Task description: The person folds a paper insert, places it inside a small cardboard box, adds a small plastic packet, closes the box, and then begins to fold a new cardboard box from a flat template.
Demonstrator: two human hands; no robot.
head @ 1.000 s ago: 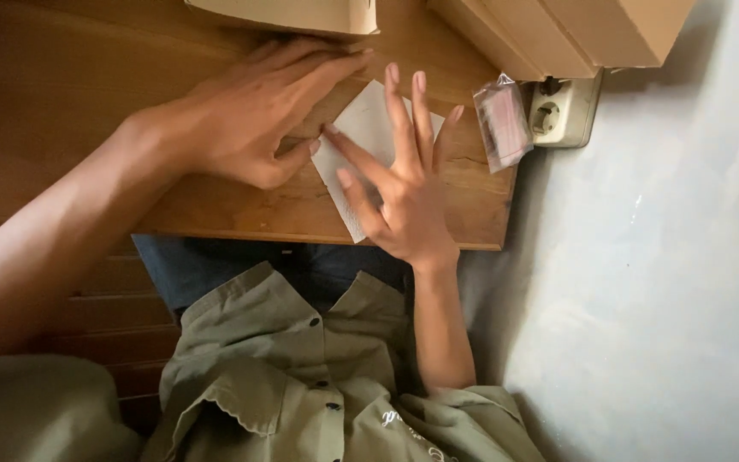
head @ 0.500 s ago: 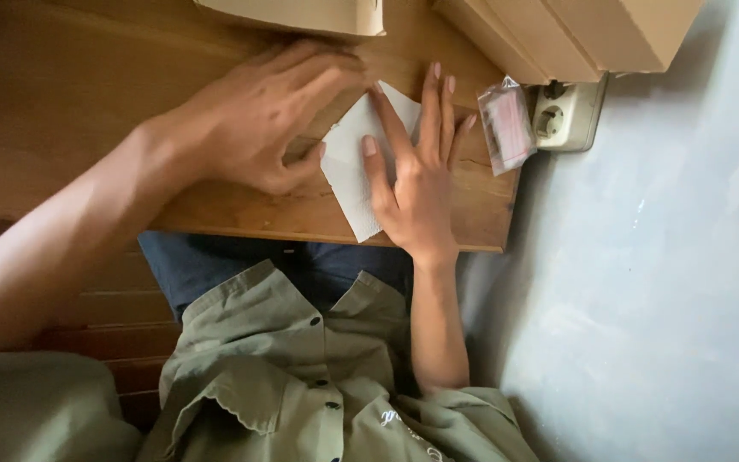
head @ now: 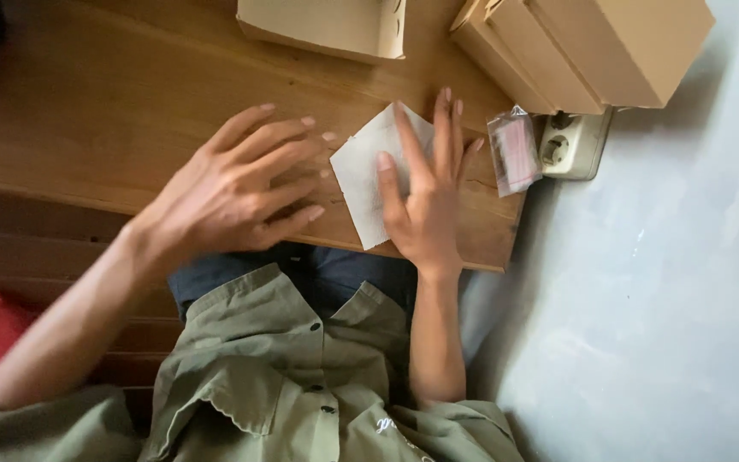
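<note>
Right hand [head: 428,201]: flat and fully open, fingers straight and spread a little, palm pressed down on the paper; it grips nothing.
Left hand [head: 237,192]: open, fingers loosely spread and slightly curled, a bit blurred; it holds nothing, and whether it rests on the desk or hangs just above it cannot be told. Its fingertips lie just beside the paper's left edge.
Paper [head: 368,171]: a white sheet, flat on the desk near its front edge, turned at an angle, its right part covered by the right hand.
Desk [head: 87,120]: brown wood.
Plastic bag [head: 513,151]: small and clear, pinkish inside, just right of the right hand's fingertips.
Wall socket [head: 568,145]: beside the bag.
Cardboard boxes [head: 592,47]: stacked behind the socket.
Open box [head: 327,26]: at the desk's far edge.
</note>
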